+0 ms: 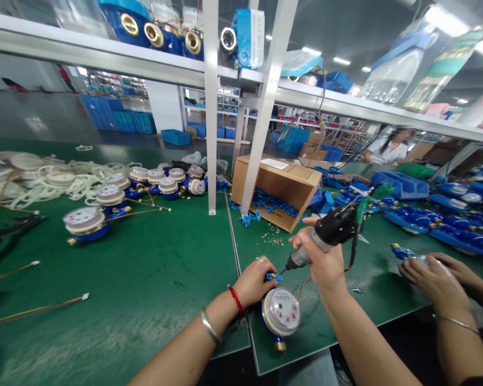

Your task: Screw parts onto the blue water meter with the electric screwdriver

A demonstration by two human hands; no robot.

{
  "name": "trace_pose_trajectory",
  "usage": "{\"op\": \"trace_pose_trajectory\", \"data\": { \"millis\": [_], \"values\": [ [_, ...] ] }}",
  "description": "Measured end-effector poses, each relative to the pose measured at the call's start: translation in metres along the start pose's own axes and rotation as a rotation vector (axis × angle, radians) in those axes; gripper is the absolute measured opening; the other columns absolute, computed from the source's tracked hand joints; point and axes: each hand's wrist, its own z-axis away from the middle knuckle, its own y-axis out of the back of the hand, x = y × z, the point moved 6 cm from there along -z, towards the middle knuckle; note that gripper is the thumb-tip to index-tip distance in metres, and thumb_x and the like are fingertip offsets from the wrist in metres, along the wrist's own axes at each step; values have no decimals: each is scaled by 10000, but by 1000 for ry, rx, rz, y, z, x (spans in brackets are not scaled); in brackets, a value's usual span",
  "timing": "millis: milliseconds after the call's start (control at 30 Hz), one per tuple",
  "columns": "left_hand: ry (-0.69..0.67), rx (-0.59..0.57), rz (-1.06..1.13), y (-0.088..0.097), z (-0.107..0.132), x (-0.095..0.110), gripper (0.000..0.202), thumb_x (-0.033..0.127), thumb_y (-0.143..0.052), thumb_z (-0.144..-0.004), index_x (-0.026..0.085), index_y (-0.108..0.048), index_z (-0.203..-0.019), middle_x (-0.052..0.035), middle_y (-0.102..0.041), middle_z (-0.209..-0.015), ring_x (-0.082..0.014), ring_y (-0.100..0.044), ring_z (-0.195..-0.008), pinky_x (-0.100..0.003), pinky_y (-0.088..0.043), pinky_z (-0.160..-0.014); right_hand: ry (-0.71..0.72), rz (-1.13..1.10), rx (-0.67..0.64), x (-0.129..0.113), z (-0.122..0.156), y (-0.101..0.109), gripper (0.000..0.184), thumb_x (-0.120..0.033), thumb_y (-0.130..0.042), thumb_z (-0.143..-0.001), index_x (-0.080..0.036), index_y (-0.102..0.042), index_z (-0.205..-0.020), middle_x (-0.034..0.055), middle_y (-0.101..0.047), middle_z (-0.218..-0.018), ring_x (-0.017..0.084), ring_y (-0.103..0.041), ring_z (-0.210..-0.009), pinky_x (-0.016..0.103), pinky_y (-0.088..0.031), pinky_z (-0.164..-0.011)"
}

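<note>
One water meter, round, white-dialled and blue-bodied, is placed on the near part of the green surface, right of the seam, dial up. Left grip: closed by the fingers about the meter's far end, where a small blue clip is seen. Right grip: wrapped round a black-and-grey power screwdriver, its bit pointed down-left at the clip; whether contact is made cannot be told. Loose screws: scattered farther off, before a cardboard box, in which small blue parts are heaped. Further meters: grouped on the left. Far right: a blue bin. Near right: another item, held by a co-worker's hands.
</note>
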Motion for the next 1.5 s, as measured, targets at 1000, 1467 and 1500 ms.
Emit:
{"op": "trace_pose_trajectory", "data": {
  "millis": [1000,1467,1500],
  "values": [
    [153,258,-59,22,-1,-17,93,179,-516,-829,171,-585,-890,-48,-564,-920,-183,-512,-905,-312,-407,-814,41,93,331,56,-31,23,447,-383,-706,-683,-215,-491,-1036,-28,-568,-760,118,-567,-655,307,-489,-707],
    [101,291,-148,24,1,-13,141,137,-440,-856,175,-570,-897,-51,-550,-917,-182,-513,-910,-337,-419,-840,-25,147,356,90,-38,21,452,-406,-713,-653,-181,-517,-992,-16,-566,-755,136,-557,-684,342,-468,-761],
    [103,292,-153,24,1,-13,138,136,-444,-855,174,-569,-898,-51,-550,-917,-183,-513,-911,-339,-420,-839,-19,132,365,86,-37,21,462,-412,-713,-652,-187,-508,-999,-16,-563,-758,138,-559,-686,343,-474,-752]
  ]
}}
